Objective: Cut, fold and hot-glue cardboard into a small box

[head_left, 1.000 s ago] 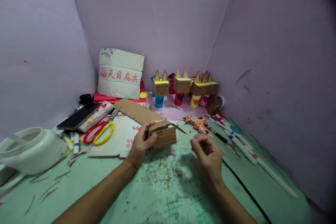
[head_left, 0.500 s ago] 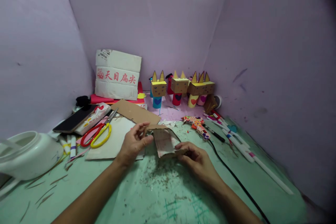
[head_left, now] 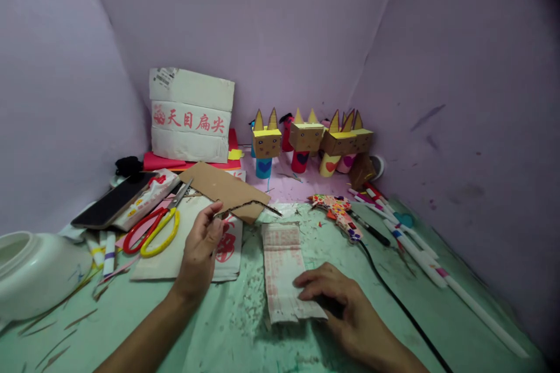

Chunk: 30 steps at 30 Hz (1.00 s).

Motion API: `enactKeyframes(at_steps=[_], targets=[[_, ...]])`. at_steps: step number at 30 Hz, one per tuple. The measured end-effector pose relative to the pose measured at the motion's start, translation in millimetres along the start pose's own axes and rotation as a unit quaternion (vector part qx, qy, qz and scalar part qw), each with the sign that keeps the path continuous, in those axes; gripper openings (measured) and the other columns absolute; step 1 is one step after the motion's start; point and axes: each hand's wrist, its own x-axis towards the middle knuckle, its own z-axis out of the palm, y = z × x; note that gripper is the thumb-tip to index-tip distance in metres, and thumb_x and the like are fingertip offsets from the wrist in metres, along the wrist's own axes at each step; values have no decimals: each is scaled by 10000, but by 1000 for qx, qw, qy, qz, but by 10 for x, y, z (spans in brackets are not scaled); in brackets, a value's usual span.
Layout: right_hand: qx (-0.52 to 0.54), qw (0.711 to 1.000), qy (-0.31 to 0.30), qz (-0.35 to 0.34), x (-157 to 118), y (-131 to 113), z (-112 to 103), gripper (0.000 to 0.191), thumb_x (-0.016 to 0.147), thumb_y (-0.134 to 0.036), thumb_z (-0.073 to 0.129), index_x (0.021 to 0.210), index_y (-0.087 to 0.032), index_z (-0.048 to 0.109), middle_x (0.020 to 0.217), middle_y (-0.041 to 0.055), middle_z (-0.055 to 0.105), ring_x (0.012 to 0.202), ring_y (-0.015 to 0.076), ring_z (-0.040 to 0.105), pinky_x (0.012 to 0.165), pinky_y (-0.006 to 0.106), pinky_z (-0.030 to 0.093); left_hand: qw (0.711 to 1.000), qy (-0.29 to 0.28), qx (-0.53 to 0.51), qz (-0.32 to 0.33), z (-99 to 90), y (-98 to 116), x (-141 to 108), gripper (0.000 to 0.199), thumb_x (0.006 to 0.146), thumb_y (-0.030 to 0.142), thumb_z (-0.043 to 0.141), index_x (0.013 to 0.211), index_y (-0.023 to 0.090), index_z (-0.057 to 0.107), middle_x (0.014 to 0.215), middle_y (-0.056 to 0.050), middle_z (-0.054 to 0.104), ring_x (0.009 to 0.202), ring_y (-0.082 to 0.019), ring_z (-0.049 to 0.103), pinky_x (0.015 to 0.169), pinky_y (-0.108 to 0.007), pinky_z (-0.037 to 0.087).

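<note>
My left hand (head_left: 202, 247) pinches one end of a thin, bent cardboard strip (head_left: 251, 204), whose dark edge stretches to the right above the table. Below it, a pale, creased cardboard piece (head_left: 282, 268) with faded reddish print lies in front of me. My right hand (head_left: 335, 303) is at that piece's lower right side, fingers curled, with fingertips touching its surface and the thumb near its corner. Under and beside my left hand is a white cardboard sheet (head_left: 168, 250), with a brown cardboard piece (head_left: 223, 183) behind it.
Red and yellow scissors (head_left: 164, 230), a phone (head_left: 111, 201) and a white pot (head_left: 39, 277) are left. Cardboard-headed figures (head_left: 301, 137) stand at the back. A patterned glue gun (head_left: 339, 210), its black cord (head_left: 398, 303) and white tubes (head_left: 476, 312) lie right.
The strip and the printed piece, earlier together between both hands, are now apart. My left hand has moved left with the strip; the printed piece lies lower, and my right hand is lower too.
</note>
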Motion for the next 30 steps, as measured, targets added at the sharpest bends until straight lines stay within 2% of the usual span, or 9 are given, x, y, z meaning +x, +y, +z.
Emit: enactKeyframes(at_steps=[5, 10, 13, 16, 19, 21, 23, 25, 30], targets=[[-32, 999, 13, -33, -16, 23, -26, 318, 749, -32, 485, 848, -263, 680, 1016, 73, 703, 902, 245, 652, 752, 395, 531, 998, 5, 64, 9, 42, -63, -116, 550, 798, 603, 571, 1215, 252, 494, 1252, -45, 540, 1180, -243, 498, 953, -304, 428], [-52, 990, 126, 30, -48, 111, -34, 232, 824, -93, 476, 818, -261, 637, 964, 66, 710, 879, 232, 677, 737, 347, 550, 973, 110, 186, 85, -31, -30, -27, 428, 898, 465, 475, 1256, 233, 449, 1265, -62, 501, 1240, -246, 442, 1051, -338, 354], [-57, 985, 152, 53, -57, 90, -27, 155, 852, -162, 520, 842, -259, 640, 935, 68, 716, 870, 229, 686, 730, 324, 564, 928, 159, 283, 185, -133, -12, 97, 448, 912, 443, 446, 1305, 232, 399, 1354, -75, 425, 1295, -264, 379, 1117, -385, 269], [-58, 985, 157, 46, -48, 8, -22, 138, 844, -163, 536, 834, -250, 644, 891, 63, 720, 826, 217, 694, 697, 304, 572, 854, 157, 415, 270, -218, -29, 194, 611, 834, 423, 548, 1358, 174, 356, 1396, -133, 367, 1327, -336, 316, 1129, -493, 220], [-50, 987, 147, 35, -38, -64, -21, 150, 839, -127, 531, 819, -234, 634, 863, 50, 719, 797, 192, 692, 686, 283, 567, 780, 128, 546, 276, -231, -55, 220, 627, 795, 358, 584, 1352, 144, 393, 1398, -174, 353, 1331, -383, 284, 1107, -569, 219], [-51, 989, 139, 28, -42, -80, -16, 159, 835, -103, 529, 830, -227, 627, 866, 40, 717, 799, 174, 688, 697, 270, 559, 758, 117, 572, 291, -195, -65, 195, 551, 813, 329, 568, 1321, 159, 437, 1383, -172, 380, 1319, -376, 309, 1090, -582, 245], [-58, 990, 128, 23, -56, -74, -8, 166, 832, -87, 529, 855, -222, 624, 872, 36, 716, 803, 163, 684, 707, 262, 551, 754, 108, 550, 343, -132, -72, 141, 476, 814, 294, 575, 1264, 166, 488, 1345, -159, 433, 1287, -349, 370, 1073, -560, 291], [-65, 991, 115, 17, -70, -58, 3, 175, 832, -76, 526, 876, -216, 620, 877, 37, 714, 804, 158, 682, 713, 259, 544, 772, 71, 506, 377, -58, -87, 70, 395, 813, 255, 580, 1197, 180, 528, 1257, -127, 519, 1196, -297, 479, 1026, -493, 381], [-58, 993, 107, 10, -72, -34, 29, 177, 830, -64, 526, 866, -208, 621, 851, 34, 710, 786, 154, 674, 701, 255, 530, 817, -56, 469, 331, 87, -187, -49, 147, 854, 182, 522, 975, 182, 606, 922, -41, 666, 831, -170, 623, 738, -283, 494]])
